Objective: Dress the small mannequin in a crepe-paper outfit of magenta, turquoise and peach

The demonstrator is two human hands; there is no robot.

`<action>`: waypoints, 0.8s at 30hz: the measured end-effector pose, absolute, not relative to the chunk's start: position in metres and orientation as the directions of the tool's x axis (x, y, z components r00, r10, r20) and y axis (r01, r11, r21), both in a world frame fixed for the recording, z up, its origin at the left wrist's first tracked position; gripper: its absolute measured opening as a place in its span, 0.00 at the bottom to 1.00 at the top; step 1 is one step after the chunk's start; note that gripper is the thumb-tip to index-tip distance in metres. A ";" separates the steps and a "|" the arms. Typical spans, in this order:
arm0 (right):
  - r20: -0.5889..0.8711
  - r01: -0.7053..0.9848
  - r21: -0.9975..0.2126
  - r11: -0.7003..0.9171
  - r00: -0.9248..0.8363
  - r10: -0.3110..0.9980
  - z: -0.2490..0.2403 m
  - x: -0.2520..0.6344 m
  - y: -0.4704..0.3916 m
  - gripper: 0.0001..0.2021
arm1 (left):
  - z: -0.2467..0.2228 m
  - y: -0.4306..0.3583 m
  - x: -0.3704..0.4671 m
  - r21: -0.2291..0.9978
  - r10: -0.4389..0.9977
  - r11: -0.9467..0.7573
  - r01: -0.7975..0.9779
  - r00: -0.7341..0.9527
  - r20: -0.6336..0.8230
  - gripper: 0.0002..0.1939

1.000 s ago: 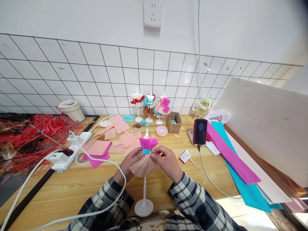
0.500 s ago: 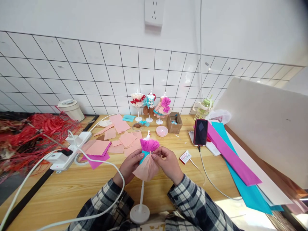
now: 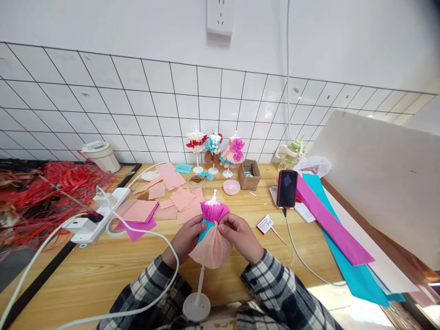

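Note:
Between my hands is a small white dress form (image 3: 196,306) on a round base, leaning so its top tips to the right. It wears a ruffled magenta paper collar (image 3: 214,211), a turquoise paper piece (image 3: 205,231) at the waist and a gathered peach crepe paper skirt (image 3: 213,250). My left hand (image 3: 187,237) grips the form's left side at the turquoise part, thumb in front. My right hand (image 3: 242,234) pinches the top edge of the peach skirt at the right of the waist. The fingertips behind the form are hidden.
Peach paper sheets (image 3: 182,199) lie beyond my left hand, with white power strips (image 3: 98,220) and a cable (image 3: 165,240) to the left. Three dressed forms (image 3: 213,153), a pink bowl (image 3: 231,187) and a cardboard box (image 3: 250,176) stand behind. A phone (image 3: 287,189) and long paper strips (image 3: 330,220) are right.
The dress form has tilted, its base shifting left and its top slightly right and down. The peach skirt now faces me more fully. Both hands keep their hold.

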State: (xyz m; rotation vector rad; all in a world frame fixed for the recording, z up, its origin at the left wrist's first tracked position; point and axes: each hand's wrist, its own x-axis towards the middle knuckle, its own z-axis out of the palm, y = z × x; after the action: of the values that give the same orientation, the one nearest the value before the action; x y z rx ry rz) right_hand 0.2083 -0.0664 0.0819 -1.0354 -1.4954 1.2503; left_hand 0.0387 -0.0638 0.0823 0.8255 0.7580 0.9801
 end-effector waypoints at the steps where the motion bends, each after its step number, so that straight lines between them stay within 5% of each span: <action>1: 0.123 0.063 -0.988 0.143 -0.245 0.962 0.081 0.208 -0.067 0.11 | 0.083 -0.064 0.039 0.865 0.917 0.315 -0.392 0.361 -0.170 0.19; 13: 0.164 0.313 -0.931 0.188 -0.101 0.981 0.083 0.201 -0.071 0.12 | 0.079 -0.064 0.040 0.842 0.919 0.322 -0.434 0.355 -0.168 0.17; 24: 0.040 0.247 -0.967 0.067 -0.114 0.993 0.079 0.201 -0.070 0.15 | 0.082 -0.068 0.038 0.898 0.864 0.271 -0.347 0.500 -0.067 0.28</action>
State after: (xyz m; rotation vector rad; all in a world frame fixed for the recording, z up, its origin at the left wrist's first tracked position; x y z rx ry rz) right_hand 0.2006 -0.0696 0.0791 -1.2979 -1.5015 1.1178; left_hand 0.0376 -0.0678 0.0821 0.9760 0.6352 0.8933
